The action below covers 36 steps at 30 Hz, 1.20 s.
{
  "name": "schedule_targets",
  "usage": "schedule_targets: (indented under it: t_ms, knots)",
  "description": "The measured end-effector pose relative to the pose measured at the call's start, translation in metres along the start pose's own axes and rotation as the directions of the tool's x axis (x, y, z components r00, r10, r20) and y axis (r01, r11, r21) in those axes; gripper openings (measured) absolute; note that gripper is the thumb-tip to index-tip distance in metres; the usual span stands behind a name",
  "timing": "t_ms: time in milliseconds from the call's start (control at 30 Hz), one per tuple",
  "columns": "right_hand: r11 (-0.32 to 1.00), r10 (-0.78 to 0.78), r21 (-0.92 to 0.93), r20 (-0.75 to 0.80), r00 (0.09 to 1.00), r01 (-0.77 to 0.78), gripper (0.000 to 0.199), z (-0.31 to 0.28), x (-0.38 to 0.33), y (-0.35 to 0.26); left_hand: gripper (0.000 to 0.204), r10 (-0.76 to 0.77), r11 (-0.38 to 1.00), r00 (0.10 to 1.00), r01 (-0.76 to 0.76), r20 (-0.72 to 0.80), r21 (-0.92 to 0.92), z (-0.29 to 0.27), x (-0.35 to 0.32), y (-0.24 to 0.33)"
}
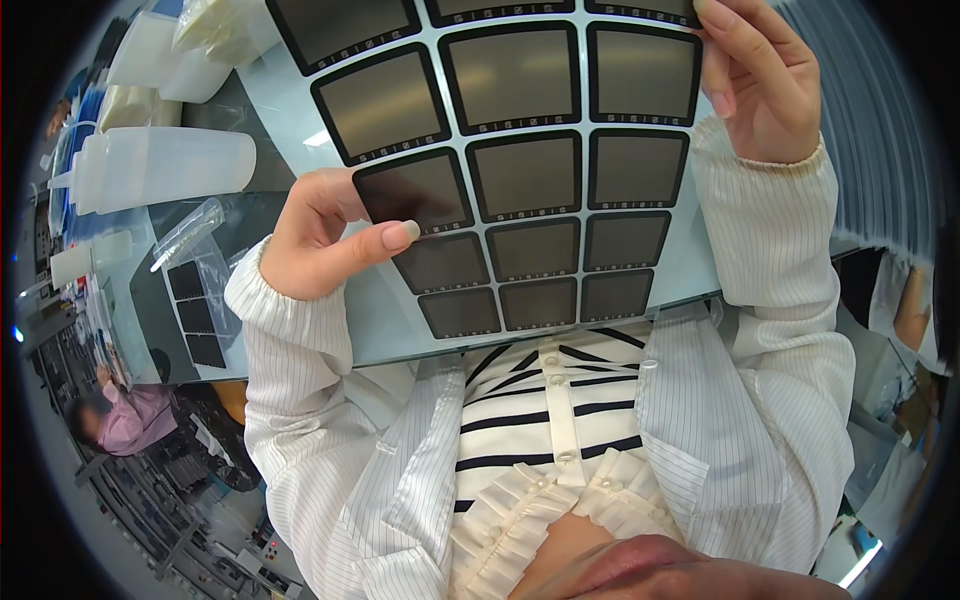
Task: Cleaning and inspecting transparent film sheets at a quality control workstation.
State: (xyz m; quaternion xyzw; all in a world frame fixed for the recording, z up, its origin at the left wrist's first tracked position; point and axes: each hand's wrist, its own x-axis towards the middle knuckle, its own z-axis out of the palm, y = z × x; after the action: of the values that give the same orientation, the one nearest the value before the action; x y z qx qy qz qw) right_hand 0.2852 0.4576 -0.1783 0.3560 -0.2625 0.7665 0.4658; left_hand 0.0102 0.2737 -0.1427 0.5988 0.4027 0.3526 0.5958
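A large pale sheet [690, 255] carries several dark square film panels with black borders, set in rows. My left hand [325, 235] pinches one dark square panel [415, 192] at the sheet's left side, thumb on top of its lower edge. My right hand [760, 80] grips the sheet's upper right corner, fingers over a panel's edge. Both arms wear white pinstriped sleeves. The sheet is held up close, above my striped top.
A white squeeze bottle [160, 168] lies on the table at left, with clear plastic bags [195, 228] and a strip of dark panels [195, 315] below it. Plastic containers [160, 50] stand at upper left. Another person in pink [135, 415] sits at far left.
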Motion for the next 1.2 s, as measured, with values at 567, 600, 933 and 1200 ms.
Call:
schedule_targets:
  t_ms: [567, 600, 933, 1200]
  knots:
    - [0.25, 0.117, -0.884, -0.378, 0.918, -0.396, 0.031, 0.03, -0.013, -0.073, 0.011, 0.011, 0.999, 1.0, -0.012, 0.029, 0.031, 0.004, -0.004, 0.004]
    - [0.212, 0.131, -0.892, -0.379, 0.916, -0.4, 0.033, 0.033, -0.011, -0.074, 0.013, -0.027, 1.0, 0.999, 0.027, 0.043, 0.006, 0.005, -0.002, 0.007]
    - [0.2, 0.093, -0.88, -0.42, 0.903, -0.43, 0.033, 0.028, -0.015, -0.087, 0.036, 0.127, 0.987, 0.989, -0.134, 0.071, 0.092, 0.006, -0.003, -0.006]
    - [0.179, 0.024, -0.881, -0.441, 0.897, -0.437, 0.033, 0.031, -0.014, -0.086, 0.037, 0.14, 0.983, 0.988, -0.147, 0.068, 0.108, 0.007, -0.003, -0.005]
